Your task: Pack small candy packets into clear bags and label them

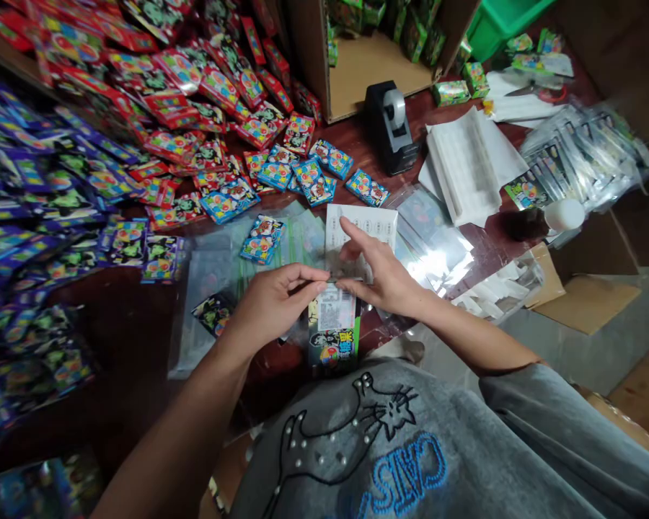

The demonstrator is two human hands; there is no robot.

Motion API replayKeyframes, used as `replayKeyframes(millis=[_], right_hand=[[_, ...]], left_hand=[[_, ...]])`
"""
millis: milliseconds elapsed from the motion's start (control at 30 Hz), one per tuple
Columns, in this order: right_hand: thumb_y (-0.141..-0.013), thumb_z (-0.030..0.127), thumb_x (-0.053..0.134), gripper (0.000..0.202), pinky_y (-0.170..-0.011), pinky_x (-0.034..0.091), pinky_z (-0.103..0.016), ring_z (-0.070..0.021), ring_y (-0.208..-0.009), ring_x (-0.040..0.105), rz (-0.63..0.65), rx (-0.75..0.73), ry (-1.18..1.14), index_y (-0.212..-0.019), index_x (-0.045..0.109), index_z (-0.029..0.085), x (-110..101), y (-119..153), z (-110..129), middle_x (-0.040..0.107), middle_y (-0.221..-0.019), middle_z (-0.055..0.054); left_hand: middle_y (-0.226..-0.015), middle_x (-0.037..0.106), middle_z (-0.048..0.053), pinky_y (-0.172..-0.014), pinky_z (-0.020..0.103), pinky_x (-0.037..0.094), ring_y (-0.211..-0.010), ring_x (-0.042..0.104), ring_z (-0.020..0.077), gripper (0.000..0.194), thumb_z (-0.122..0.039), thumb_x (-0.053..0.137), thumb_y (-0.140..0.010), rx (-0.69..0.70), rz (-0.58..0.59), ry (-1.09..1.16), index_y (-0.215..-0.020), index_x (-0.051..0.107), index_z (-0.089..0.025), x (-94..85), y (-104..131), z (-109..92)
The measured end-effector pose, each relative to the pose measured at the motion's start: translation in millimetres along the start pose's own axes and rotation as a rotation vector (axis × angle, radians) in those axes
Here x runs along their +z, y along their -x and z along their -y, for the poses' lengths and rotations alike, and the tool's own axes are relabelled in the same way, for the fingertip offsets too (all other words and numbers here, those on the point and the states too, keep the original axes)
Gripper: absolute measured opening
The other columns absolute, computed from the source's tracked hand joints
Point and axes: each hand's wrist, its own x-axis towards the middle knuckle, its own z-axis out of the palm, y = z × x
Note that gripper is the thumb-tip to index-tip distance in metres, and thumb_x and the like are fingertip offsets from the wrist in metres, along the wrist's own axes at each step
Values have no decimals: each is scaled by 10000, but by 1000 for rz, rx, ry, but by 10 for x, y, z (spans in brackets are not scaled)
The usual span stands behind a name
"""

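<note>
My left hand is closed, its thumb and index finger pinching the top edge of a clear plastic bag. Inside the bag, a black, green and yellow printed card and a white printed label show. My right hand has its thumb at the same top edge; its index finger points up and away, and the fingers under the edge are partly hidden. Behind the right hand lies a white sheet of round stickers. A blue candy packet and a black packet rest on clear bags near my left hand.
Heaps of red packets and purple packets cover the left side. A black tape dispenser stands at the back, beside a cardboard box with green packets. To the right are a white plastic tray, a dark bottle and stacked filled bags.
</note>
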Motion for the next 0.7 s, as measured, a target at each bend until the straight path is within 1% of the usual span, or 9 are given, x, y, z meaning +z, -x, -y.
replayKeyframes(millis=[100,167,267,367,400,467,567,633,700], right_hand=[[-1089,317,637,779,-1044,440,-498,-276,-1100,645,-6,-82,180,-1761,244,324,28,93,117,796,-1173,-43],[-1129,285,566,758,-1046,401,-480,-259,-1075,633,24,-129,216,-1776,177,350,68,132,192,820,-1129,-6],[-1142,245,501,762,-1060,380,-480,-265,-1090,615,88,-138,250,-1789,105,311,139,132,292,826,-1182,-14],[-1124,239,502,774,-1133,377,-523,-288,-1154,611,150,-169,249,-1790,111,299,165,99,359,804,-1284,-41],[-1117,266,526,791,-1158,382,-542,-298,-1192,612,134,-189,223,-1789,110,305,157,95,368,783,-1336,-57],[-1098,351,589,841,-1195,405,-572,-316,-1287,605,0,-187,124,-1785,105,317,131,109,364,703,-1457,-105],[-1052,488,658,912,-1145,518,-556,-322,-1356,602,-240,-62,-98,-1767,113,338,176,179,316,565,-1544,-162],[-1021,564,684,966,-1052,602,-505,-299,-1291,643,-243,23,-249,-1750,88,350,319,222,295,537,-1508,-162],[-1000,606,704,990,-966,648,-442,-258,-1173,682,-196,88,-362,-1728,81,359,519,230,303,520,-1479,-152]], left_hand=[[-1023,861,69,-834,365,651,-887,800,227,333,-562,824,-836,20,-21,12,-979,839,-262,-33,112,0],[-1018,858,65,-866,378,647,-893,799,227,310,-552,819,-842,36,-15,21,-958,833,-266,-33,180,8],[-1007,846,68,-863,382,637,-893,787,225,308,-543,837,-821,57,-8,36,-923,794,-256,8,270,45],[-903,797,37,-754,355,609,-786,739,205,351,-514,895,-751,64,-81,-18,-896,718,-247,-17,381,119],[-869,773,21,-726,344,593,-759,720,197,365,-497,907,-736,60,-133,-36,-890,692,-245,-66,437,151],[-873,748,-2,-751,333,583,-794,713,190,386,-450,916,-736,43,-313,-3,-913,641,-244,-220,595,218],[-1001,742,-33,-895,347,600,-956,716,185,454,-364,916,-749,12,-744,258,-1046,587,-268,-431,912,315],[-1115,737,-40,-968,374,606,-1069,706,195,497,-330,883,-782,1,-948,428,-1173,577,-308,-425,1117,384],[-1281,727,-19,-1003,412,617,-1196,689,229,578,-340,846,-827,-10,-995,504,-1327,558,-367,-276,1284,476]])
